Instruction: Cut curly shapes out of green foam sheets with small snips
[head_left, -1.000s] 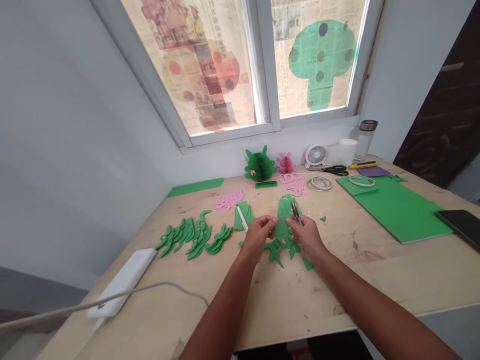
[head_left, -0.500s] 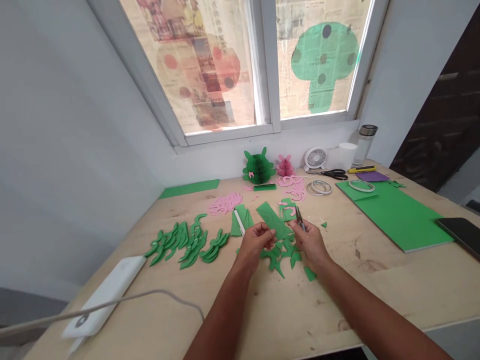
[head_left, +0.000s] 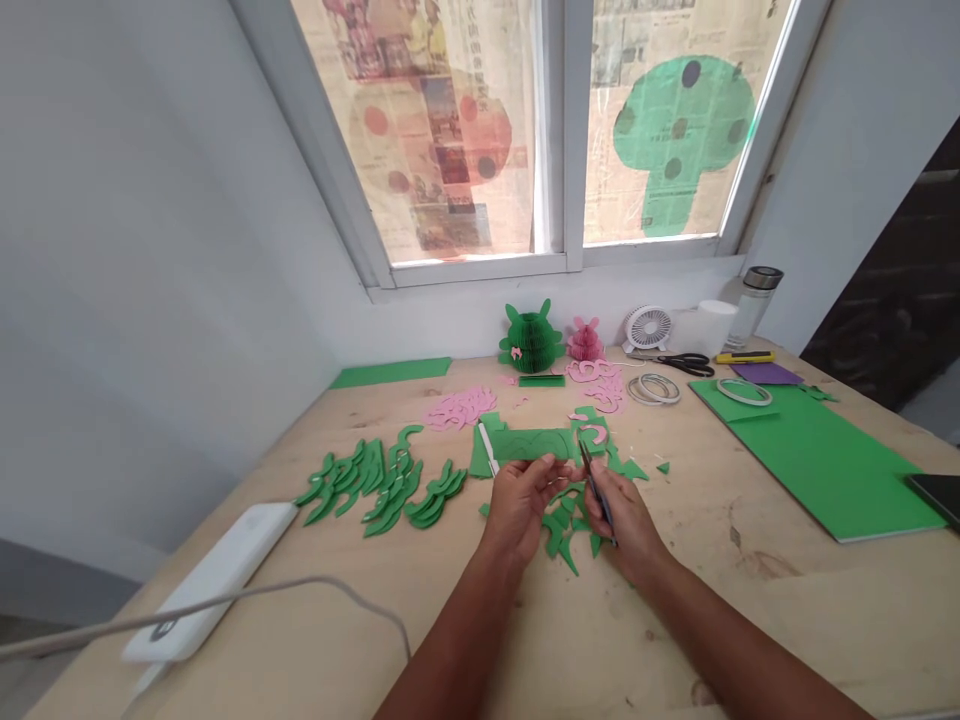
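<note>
My left hand (head_left: 523,500) pinches the lower edge of a green paper strip (head_left: 531,444), which has curved outlines drawn on it. My right hand (head_left: 628,515) is closed around slender dark thread snips (head_left: 596,490), their blades pointing up at the strip's right end. Whether the blades touch the paper I cannot tell. Green paper scraps (head_left: 562,525) lie under and between my hands. Behind the strip's left end, a white pen (head_left: 487,448) rests on more green paper. Pink curved scraps (head_left: 595,433) lie just beyond the snips.
To the left are stacked green cutouts (head_left: 390,490), with pink cutouts (head_left: 459,408) behind them. A white power bank (head_left: 217,580) and its cable sit at front left. Tape rolls (head_left: 654,389), black scissors (head_left: 684,364) and a green sheet (head_left: 817,460) are on the right.
The green strip has turned from slanting to nearly level. The snips have come in beside its right end, and my hands are closer together. The view has shifted slightly.
</note>
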